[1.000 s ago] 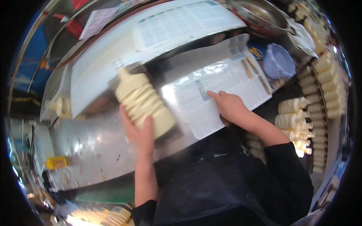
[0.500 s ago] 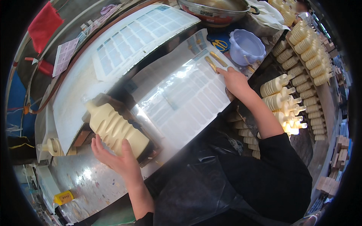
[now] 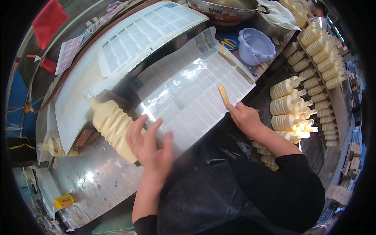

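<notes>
A cream ribbed plastic bottle lies on its side on the metal table. My left hand hovers over its lower end with fingers spread, holding nothing. My right hand pinches a narrow yellow sticker strip at the edge of a glossy sticker sheet spread in front of me.
Several cream bottles lie in rows at my right, more on a rack beyond. A pale blue bowl, yellow scissors, a metal basin, another sticker sheet and a red cloth sit farther back.
My left hand has let go of the bottle and opened above it. My right hand has drawn back toward me along the sheet, holding a yellow sticker strip.
</notes>
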{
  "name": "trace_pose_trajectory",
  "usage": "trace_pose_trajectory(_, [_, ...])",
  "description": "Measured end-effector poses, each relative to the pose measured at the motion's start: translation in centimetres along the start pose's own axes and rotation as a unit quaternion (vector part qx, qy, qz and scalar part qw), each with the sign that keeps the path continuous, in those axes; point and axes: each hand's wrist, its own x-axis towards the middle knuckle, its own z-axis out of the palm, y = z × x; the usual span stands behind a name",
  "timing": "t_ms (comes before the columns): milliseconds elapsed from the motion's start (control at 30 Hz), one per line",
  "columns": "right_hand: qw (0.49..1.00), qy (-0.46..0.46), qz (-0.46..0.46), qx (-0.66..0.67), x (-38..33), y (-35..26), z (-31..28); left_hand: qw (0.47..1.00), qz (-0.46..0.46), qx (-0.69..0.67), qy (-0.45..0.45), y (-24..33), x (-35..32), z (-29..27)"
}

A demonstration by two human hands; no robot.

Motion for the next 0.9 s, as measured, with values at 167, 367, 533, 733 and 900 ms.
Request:
trace_pose_trajectory(167, [0.959,0.044,0.07,0.271,1.0,0.3,-1.0,0.994,-0.008,-0.083,-0.064,1.2,0.5,3.7])
trace_pose_trajectory(367, [0.729,-0.156,0.249,0.618,4.9,-5.4,-4.0,0.994,0.04,-0.012,-0.097,3.0,1.0,7.0])
trace_pose_trajectory(533, [0.768,-0.124,0.096,0.62,7.3,-9.3,-5.4,0.996,0.044,0.062,-0.037,2.0,1.3,5.3])
trace_pose_trajectory(733, [0.802,-0.11,0.026,0.587,11.6,-12.2,-6.3,0.998,-0.053,-0.005,0.038,-0.6,1.2,0.4])
trace_pose_trajectory(900, [0.723,-0.19,-0.053,0.662,16.8,-15.0,-3.7,0.965,-0.205,-0.12,0.109,-2.5,1.2,-4.0])
